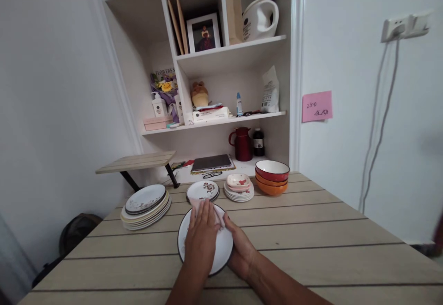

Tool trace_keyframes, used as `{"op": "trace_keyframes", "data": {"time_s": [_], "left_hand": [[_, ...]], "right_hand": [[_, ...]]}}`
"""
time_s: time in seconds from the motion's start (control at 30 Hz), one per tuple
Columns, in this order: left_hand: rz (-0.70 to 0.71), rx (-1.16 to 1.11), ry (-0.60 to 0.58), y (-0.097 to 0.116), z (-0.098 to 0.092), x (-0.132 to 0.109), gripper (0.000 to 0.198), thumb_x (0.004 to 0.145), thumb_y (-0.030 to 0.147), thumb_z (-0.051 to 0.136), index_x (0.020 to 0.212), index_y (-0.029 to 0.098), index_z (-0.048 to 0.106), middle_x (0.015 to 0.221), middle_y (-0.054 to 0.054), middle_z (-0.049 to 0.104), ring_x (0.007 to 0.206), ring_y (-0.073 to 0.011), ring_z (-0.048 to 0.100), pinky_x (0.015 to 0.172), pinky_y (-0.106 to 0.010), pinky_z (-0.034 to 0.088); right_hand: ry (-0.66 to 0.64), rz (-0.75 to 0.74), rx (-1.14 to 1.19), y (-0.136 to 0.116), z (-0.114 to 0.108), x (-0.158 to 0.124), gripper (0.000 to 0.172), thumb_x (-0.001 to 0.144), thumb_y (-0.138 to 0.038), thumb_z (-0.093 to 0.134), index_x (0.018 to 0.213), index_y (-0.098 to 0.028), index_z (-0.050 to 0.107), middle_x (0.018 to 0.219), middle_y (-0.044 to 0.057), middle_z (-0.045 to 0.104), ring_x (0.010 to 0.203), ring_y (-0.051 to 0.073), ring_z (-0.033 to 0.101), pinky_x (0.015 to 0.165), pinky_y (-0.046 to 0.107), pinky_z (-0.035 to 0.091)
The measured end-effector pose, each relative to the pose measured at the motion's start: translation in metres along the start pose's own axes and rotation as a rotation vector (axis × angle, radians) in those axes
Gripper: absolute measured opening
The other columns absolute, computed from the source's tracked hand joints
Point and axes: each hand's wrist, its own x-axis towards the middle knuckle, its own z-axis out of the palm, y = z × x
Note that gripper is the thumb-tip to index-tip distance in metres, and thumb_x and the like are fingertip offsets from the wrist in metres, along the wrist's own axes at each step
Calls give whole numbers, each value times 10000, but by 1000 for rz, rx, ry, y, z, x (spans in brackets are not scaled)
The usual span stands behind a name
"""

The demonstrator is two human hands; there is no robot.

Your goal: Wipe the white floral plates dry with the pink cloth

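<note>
Clearly, between the slatted table's [311, 256] side edges, a round white plate [224, 252] was clasped by the right hand's [242, 255] curled fingers, pale-pink cloth [218, 216] pressed under the straight-fingered left hand [201, 236].

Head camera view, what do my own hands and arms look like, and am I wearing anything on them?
Both your left hand and right hand are bare, with no gloves. I see no watch or bracelet at either wrist, and no sleeves on the parts of your forearms in view. No cables or markings stand out.
</note>
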Motion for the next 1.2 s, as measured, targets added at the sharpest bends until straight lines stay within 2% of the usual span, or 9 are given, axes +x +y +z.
{"op": "trace_keyframes", "data": {"time_s": [0.13, 0.27, 0.4, 0.5, 0.7, 0.83, 0.9, 1.03, 1.2], "left_hand": [[-36, 285, 73, -14, 0, -8, 526, 834, 177, 476, 1357, 135, 441, 1469, -169, 347, 1370, -287, 313, 1130, -525, 222], [-52, 451, 89, -32, 14, -40, 468, 842, 109, 428, 1305, 77, 494, 1413, -206, 434, 1340, -282, 371, 1099, -474, 320], [19, 555, 111, -41, 31, -72, 506, 817, 106, 468, 1323, 100, 476, 1397, -153, 477, 1306, -257, 425, 1053, -407, 403], [90, 607, 130, -40, 36, -80, 554, 805, 102, 460, 1358, 126, 429, 1416, -130, 460, 1307, -239, 425, 1036, -405, 423], [154, 528, 94, -26, 26, -57, 679, 777, 95, 473, 1429, 128, 288, 1454, -125, 407, 1342, -237, 375, 1043, -428, 417], [144, 451, 28, -22, 19, -32, 686, 816, 196, 496, 1449, 141, 237, 1476, -112, 370, 1362, -252, 338, 1067, -467, 381], [116, 418, 20, -22, 22, -23, 667, 835, 254, 496, 1445, 146, 251, 1476, -116, 370, 1364, -263, 333, 1070, -477, 371], [-18, 344, 86, -25, 34, -17, 620, 872, 321, 458, 1433, 128, 279, 1458, -157, 390, 1346, -281, 360, 1051, -473, 381], [-22, 233, 135, -29, 40, -20, 609, 898, 336, 412, 1442, 120, 243, 1460, -165, 386, 1360, -257, 340, 1083, -461, 344]], "right_hand": [[83, -87, -13, 0, -1, 2, 576, 875, -515, 462, 1270, -102, 533, 1174, 130, 662, 1111, 228, 604, 1012, 365, 397], [154, -132, -8, -1, -4, 4, 587, 875, -501, 470, 1279, -78, 513, 1128, 145, 681, 1095, 242, 613, 988, 391, 422], [203, -128, 12, -1, -8, 6, 583, 870, -466, 500, 1275, -47, 508, 1063, 158, 704, 1048, 246, 637, 975, 390, 433], [206, -101, 10, -1, -8, 5, 576, 872, -457, 505, 1269, -39, 513, 1060, 168, 703, 1039, 243, 641, 979, 387, 431], [158, -31, 0, -1, -7, 1, 580, 888, -440, 486, 1283, -14, 499, 1084, 181, 691, 1038, 241, 642, 1005, 368, 405], [108, -4, -9, -2, -6, 1, 564, 902, -434, 460, 1302, -37, 491, 1120, 170, 679, 1053, 240, 635, 1015, 374, 392], [130, -10, -11, -2, -5, 3, 541, 907, -418, 455, 1298, -46, 498, 1110, 160, 685, 1048, 237, 638, 1016, 375, 391], [147, -66, -16, -1, -8, 6, 507, 899, -395, 479, 1268, -52, 531, 1084, 143, 699, 1040, 231, 642, 1017, 358, 394], [150, -97, -46, 2, -12, 7, 487, 887, -398, 499, 1237, -65, 564, 1121, 131, 687, 1084, 233, 620, 1019, 356, 398]]}}
